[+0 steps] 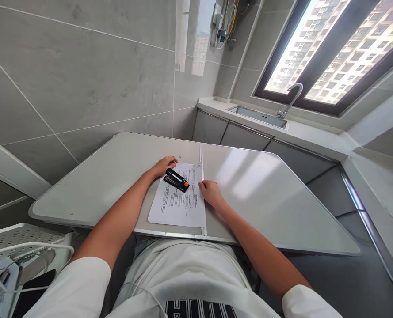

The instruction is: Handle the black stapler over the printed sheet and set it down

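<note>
A printed sheet of paper (179,204) lies on a white folding table (265,190) in front of me. On its upper part rests a black stapler (176,180) with an orange end. My left hand (165,165) lies at the sheet's top left corner, fingers curled down on the paper just behind the stapler. My right hand (211,192) rests on the sheet's right edge, fingers bent and pressing on the paper. Neither hand grips the stapler.
A grey tiled wall runs behind the table. A counter with a sink (259,115) and tap (292,95) stands at the back right under a window. A white perforated shelf (20,238) with cables and a phone sits at lower left.
</note>
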Motion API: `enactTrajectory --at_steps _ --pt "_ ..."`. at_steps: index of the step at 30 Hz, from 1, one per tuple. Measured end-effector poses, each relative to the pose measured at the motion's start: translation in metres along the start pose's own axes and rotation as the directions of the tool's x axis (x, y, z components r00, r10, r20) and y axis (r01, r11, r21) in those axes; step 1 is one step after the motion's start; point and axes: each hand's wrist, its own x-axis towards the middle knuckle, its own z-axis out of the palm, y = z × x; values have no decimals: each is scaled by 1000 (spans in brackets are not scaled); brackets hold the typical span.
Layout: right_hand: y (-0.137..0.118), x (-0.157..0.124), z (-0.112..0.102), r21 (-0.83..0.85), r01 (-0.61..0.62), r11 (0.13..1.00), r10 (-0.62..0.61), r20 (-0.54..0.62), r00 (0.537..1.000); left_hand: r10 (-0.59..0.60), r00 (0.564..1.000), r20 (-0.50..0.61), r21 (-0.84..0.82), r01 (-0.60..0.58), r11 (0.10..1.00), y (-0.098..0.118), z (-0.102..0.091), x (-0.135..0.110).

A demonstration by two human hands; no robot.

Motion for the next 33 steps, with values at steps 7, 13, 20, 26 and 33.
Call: enactTrajectory --at_steps 7,13,20,26,33 --pt "11 -3 -8 -85 -16 996 13 -33 999 8 1000 3 93 -8 996 -3 3 1" --pt "25 -2 -22 -54 -72 996 71 -22 997 53 999 12 135 -54 989 -7 3 2" --pt "34 -4 -42 9 -190 982 188 84 978 71 997 19 -17 -71 997 -10 2 2" --pt "37 -7 -47 77 -238 968 235 42 971 144 984 104 -161 -126 979 -3 1 -4" --pt "45 -5 -52 14 -283 959 283 8 959 161 971 176 -163 -133 978 11 -4 -10"
